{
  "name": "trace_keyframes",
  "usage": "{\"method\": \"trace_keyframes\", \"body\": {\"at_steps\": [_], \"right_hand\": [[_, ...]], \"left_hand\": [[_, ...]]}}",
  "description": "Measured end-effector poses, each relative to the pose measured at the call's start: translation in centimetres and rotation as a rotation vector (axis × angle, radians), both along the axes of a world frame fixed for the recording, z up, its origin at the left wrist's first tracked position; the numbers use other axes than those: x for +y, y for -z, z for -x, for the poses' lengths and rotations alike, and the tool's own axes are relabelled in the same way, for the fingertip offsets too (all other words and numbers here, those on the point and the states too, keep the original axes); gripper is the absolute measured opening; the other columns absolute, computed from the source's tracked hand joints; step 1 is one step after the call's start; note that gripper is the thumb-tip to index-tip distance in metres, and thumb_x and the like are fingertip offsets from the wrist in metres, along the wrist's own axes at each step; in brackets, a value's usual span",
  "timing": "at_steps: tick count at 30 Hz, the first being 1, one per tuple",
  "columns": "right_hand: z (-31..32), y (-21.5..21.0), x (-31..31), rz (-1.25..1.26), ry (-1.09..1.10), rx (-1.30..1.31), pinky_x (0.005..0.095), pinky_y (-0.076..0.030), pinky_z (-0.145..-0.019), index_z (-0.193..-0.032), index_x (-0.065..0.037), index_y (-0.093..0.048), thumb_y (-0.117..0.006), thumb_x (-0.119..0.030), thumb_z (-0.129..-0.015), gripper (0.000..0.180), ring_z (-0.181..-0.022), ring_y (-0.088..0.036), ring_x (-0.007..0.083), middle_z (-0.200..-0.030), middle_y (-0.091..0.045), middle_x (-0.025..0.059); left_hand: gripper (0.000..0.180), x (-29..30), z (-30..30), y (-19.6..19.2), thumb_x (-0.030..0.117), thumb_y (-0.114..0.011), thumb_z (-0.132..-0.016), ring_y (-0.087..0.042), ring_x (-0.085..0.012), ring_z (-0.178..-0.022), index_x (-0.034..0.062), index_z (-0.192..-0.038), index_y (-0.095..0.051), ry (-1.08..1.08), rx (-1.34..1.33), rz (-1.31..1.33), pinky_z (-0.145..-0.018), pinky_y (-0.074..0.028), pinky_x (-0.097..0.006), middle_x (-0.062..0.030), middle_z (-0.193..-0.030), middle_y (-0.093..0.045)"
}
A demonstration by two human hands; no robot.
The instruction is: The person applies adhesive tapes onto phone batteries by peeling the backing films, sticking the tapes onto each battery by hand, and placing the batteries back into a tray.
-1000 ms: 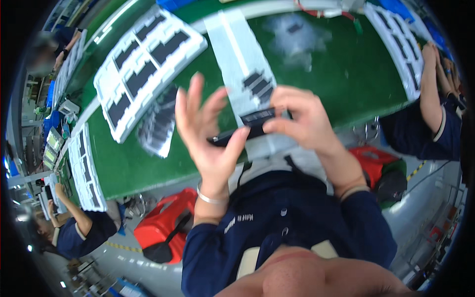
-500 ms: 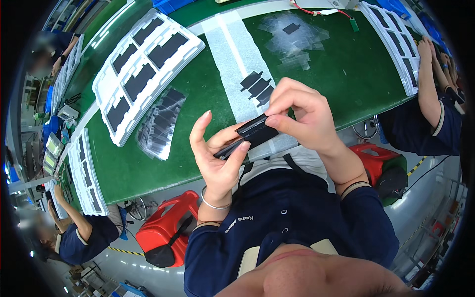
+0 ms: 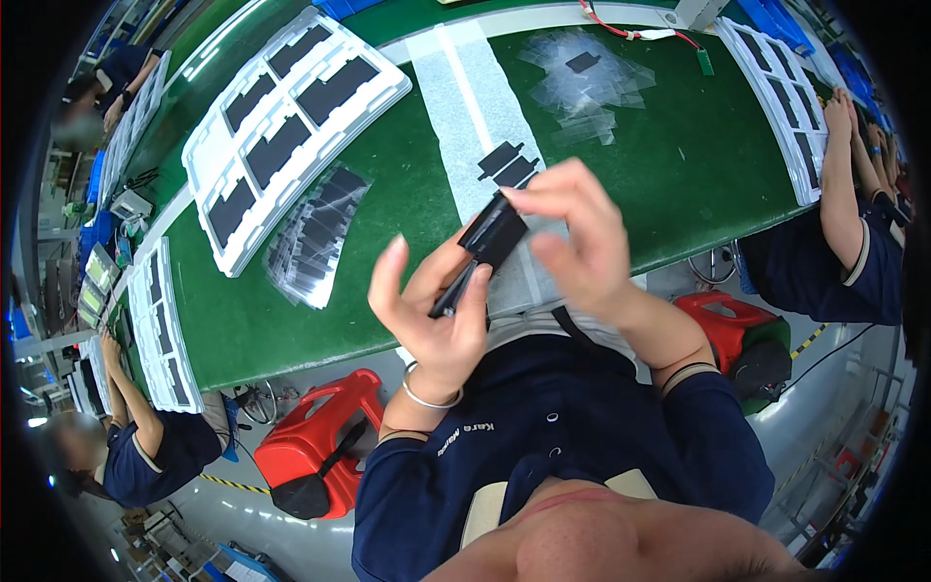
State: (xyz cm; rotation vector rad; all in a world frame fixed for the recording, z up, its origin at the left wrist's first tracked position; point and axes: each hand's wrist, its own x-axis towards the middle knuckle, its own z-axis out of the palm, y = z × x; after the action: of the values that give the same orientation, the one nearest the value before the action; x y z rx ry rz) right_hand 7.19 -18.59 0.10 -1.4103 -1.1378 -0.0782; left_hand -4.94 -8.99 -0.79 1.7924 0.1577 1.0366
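My left hand (image 3: 432, 315) is closed, its thumb and fingers gripping a flat black rectangular piece (image 3: 498, 236) with a shiny edge. A second dark, narrow part (image 3: 452, 291) shows between the same fingers; whether it is separate I cannot tell. At the upper corner of the black piece, the fingertips of my right hand (image 3: 580, 242) touch or nearly touch it. That hand's thumb is spread away, and motion blurs it. Just beyond, black tabbed pieces (image 3: 501, 160) lie on a white cloth strip (image 3: 441, 82), partly covered by my right fingers.
A white tray (image 3: 207, 160) of black pieces sits on the green table (image 3: 669, 209) at left. Near it lie fanned clear-and-black sheets (image 3: 318, 238). Clear films (image 3: 592, 82) and a red cable (image 3: 635, 34) are farther back. Co-workers sit at both sides; red stools (image 3: 325, 441) stand below the table.
My right thumb has come off the black piece and swung away from the fingers. The piece has tilted more upright in my left hand. The whole view has shifted slightly.
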Motion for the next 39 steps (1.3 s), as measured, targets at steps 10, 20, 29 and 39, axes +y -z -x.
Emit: {"method": "trace_keyframes", "body": {"at_steps": [10, 20, 29, 39], "right_hand": [[0.0, -0.1, 0.4, -0.202, -0.315, 0.784, 0.0207, -0.032, -0.058, -0.074, -0.003, -0.051, -0.065, -0.014, -0.081, 0.018, -0.068, -0.039, 0.0061, -0.075, -0.044, -0.002], [-0.2, -1.9, -0.1, 0.13, -0.354, 0.462, 0.024, -0.039, -0.066, -0.086, 0.004, -0.062, -0.066, 0.002, -0.072, 0.015, -0.074, -0.05, 0.0128, -0.08, -0.054, 0.0074], [-0.2, -1.8, 0.4, 0.081, -0.151, 0.068, 0.0265, -0.046, -0.063, -0.095, 0.0, -0.065, -0.072, -0.002, -0.065, 0.03, -0.07, -0.059, 0.0176, -0.083, -0.065, 0.0116], [-0.9, -1.1, 0.3, 0.217, -0.443, 0.283, 0.0285, -0.046, -0.067, -0.101, 0.002, -0.062, -0.077, -0.019, -0.059, 0.05, -0.074, -0.06, 0.0184, -0.085, -0.064, 0.0115]], "left_hand": [[0.078, 1.3, 0.1, -0.4, 0.003, -0.07, -0.07, -0.058, -0.0257, -0.098, 0.0004, -0.131, -0.022, 0.376, -0.15, 0.664, -0.088, -0.044, -0.035, -0.0229, -0.111, -0.054], [0.021, 1.2, 1.2, -0.1, 0.0, -0.064, -0.074, -0.056, -0.0145, -0.078, -0.0047, -0.094, -0.058, 0.233, -0.106, 0.738, -0.073, -0.044, -0.026, -0.0088, -0.089, -0.061], [0.023, 1.4, 1.2, 0.2, -0.002, -0.06, -0.075, -0.056, -0.016, -0.084, -0.0053, -0.098, -0.056, 0.237, -0.106, 0.838, -0.078, -0.043, -0.028, -0.0109, -0.093, -0.06], [0.024, 2.4, 1.8, 0.5, 0.002, -0.061, -0.075, -0.058, -0.0187, -0.078, -0.0056, -0.097, -0.055, 0.327, -0.079, 0.94, -0.073, -0.047, -0.03, -0.0128, -0.089, -0.06]]}}
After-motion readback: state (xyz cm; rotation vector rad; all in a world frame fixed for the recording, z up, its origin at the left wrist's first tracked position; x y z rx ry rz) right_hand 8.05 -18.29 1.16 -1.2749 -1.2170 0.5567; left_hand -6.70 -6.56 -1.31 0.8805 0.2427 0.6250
